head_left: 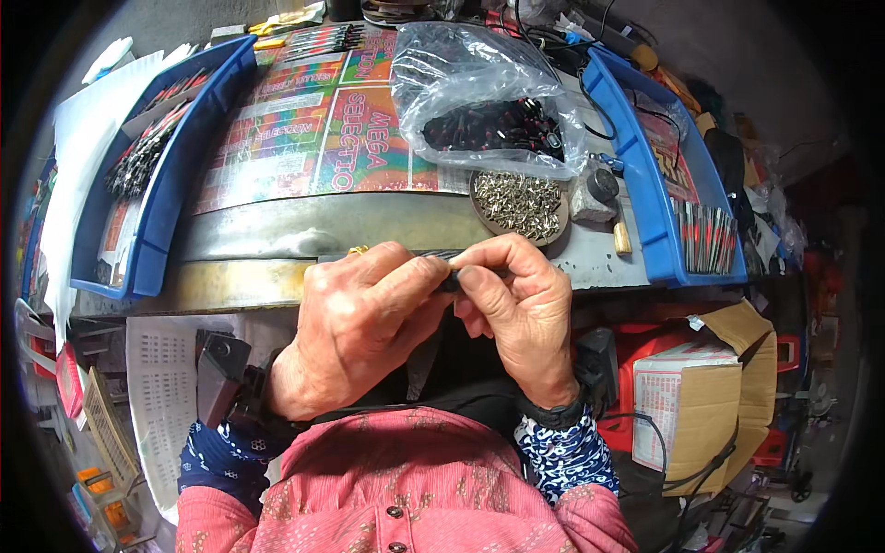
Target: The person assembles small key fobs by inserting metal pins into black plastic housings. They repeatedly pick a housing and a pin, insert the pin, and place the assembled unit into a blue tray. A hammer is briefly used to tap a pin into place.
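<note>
Over the near edge of the bench, my left hand [355, 318] and my right hand [516, 318] meet at the fingertips. Both are closed, with thumbs and forefingers pinching a small black piece [449, 282]; the fingers cover most of it, so its kind is not plain. Just beyond the fingertips a round dish [551, 241] holds a heap of small metal parts [518, 201]. Behind the dish lies a see-through plastic bag [461, 69] with many dark parts with red bits [498, 126] showing at its mouth.
A blue tray [166, 226] with slim black-and-red pieces [152, 152] stands at left. Another blue tray [659, 235] at right holds a row of similar pieces [705, 238]. A stone block [590, 201] sits by the dish. Below right is an open cardboard box [705, 415].
</note>
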Demonstrator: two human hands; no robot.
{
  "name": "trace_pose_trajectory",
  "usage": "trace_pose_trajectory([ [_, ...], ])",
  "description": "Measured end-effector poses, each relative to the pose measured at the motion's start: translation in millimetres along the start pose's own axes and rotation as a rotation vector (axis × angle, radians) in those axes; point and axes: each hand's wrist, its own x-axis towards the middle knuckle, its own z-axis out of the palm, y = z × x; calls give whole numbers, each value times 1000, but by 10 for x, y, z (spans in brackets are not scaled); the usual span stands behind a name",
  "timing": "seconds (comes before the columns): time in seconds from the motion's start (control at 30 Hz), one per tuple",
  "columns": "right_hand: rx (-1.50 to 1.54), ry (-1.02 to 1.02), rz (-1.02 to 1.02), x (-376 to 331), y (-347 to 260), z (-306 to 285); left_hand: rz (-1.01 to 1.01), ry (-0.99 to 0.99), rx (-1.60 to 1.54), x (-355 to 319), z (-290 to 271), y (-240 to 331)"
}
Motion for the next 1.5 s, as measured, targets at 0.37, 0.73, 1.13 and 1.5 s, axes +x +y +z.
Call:
trace_pose_trajectory([
  [0.37,20,-1,-96,2,101,-22,-38,-11,-58,9,18,-28],
  [0.73,-28,53,-224,-44,152,12,-130,-14,-233,2,2,5],
  [1.13,-21,43,-81,-36,51,22,-7,10,-136,3,25,-39],
  [1.5,-25,53,-119,81,50,8,-23,-28,-102,131,-33,-101],
])
